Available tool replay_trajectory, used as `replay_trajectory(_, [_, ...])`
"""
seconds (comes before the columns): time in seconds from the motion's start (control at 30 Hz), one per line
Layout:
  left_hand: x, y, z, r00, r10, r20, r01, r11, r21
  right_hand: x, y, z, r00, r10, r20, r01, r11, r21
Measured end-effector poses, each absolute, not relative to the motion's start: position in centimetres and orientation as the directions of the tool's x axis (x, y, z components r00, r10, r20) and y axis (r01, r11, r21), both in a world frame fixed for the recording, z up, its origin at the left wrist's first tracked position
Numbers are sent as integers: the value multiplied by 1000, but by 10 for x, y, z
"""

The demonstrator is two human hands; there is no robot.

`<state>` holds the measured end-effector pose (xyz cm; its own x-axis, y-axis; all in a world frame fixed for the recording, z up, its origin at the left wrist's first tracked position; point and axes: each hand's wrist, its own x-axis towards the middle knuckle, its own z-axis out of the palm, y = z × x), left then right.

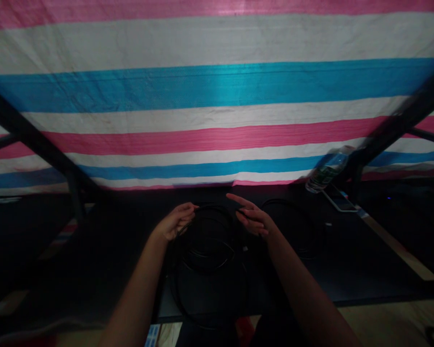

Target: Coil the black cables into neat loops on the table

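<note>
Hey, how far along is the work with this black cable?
Several loops of thin black cable already lie in a rough coil on the dark tabletop. In hand: the left hand grips the top loop, while the right hand is open beside it. Left: a second black cable loop lying to the right, untouched.

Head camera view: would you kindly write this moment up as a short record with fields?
Left hand: holding a loop of black cable
Right hand: open, fingers spread, beside the cable
Cable: coiled loops on a dark table
Nearby: water bottle, phone
Backdrop: pink, white and blue striped tarp
</note>
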<state>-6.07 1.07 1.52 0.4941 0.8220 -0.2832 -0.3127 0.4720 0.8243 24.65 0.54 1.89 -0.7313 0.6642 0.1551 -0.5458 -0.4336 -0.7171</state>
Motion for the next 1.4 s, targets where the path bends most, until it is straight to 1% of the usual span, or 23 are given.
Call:
replay_trajectory(0.1, [-62, 11, 17, 468, 830, -304, -271, 462, 844, 244, 6, 20, -562, 825, 66, -586, -341, -735])
replay_trajectory(0.17, [-60, 10, 18, 436, 835, -336, -220, 461, 859, 241, 5, 18, -472, 882, 0, -587, -314, -746])
replay_trajectory(0.23, [-57, 9, 18, 388, 844, -370, -152, 454, 878, 237, 4, 15, -424, 906, -8, -608, -291, -738])
replay_trajectory(0.33, [-55, 8, 20, 350, 854, -385, -51, 428, 902, 231, 6, 10, -374, 927, 33, -645, -234, -728])
replay_trajectory(0.5, [-64, 5, 24, 431, 818, -381, 37, 406, 913, 225, 16, 10, -253, 964, 78, -652, -110, -750])
replay_trajectory(0.57, [-68, 4, 26, 479, 793, -377, 78, 389, 918, 225, 18, 12, -202, 975, 94, -625, -54, -779])
replay_trajectory(0.7, [-69, 3, 27, 519, 762, -387, 158, 359, 920, 226, 17, 16, -169, 980, 106, -571, -10, -821])
replay_trajectory(0.8, [-68, 3, 25, 520, 756, -397, 162, 369, 915, 228, 17, 18, -127, 987, 102, -563, 13, -827])
replay_trajectory(0.97, [-72, 5, 23, 507, 758, -410, 169, 380, 910, 233, 23, 21, 34, 996, 77, -568, 82, -819])
replay_trajectory(1.17, [-76, 3, 24, 521, 728, -447, 197, 407, 892, 231, 21, 22, 173, 981, 83, -460, 155, -874])
replay_trajectory(1.23, [-76, 2, 24, 556, 706, -439, 193, 404, 894, 232, 20, 22, 210, 973, 94, -437, 180, -881])
replay_trajectory(1.3, [-74, 2, 22, 593, 699, -401, 165, 382, 910, 236, 22, 22, 248, 964, 97, -443, 202, -874])
replay_trajectory(1.4, [-68, 3, 21, 592, 728, -346, 93, 365, 926, 243, 23, 27, 299, 947, 115, -440, 244, -864])
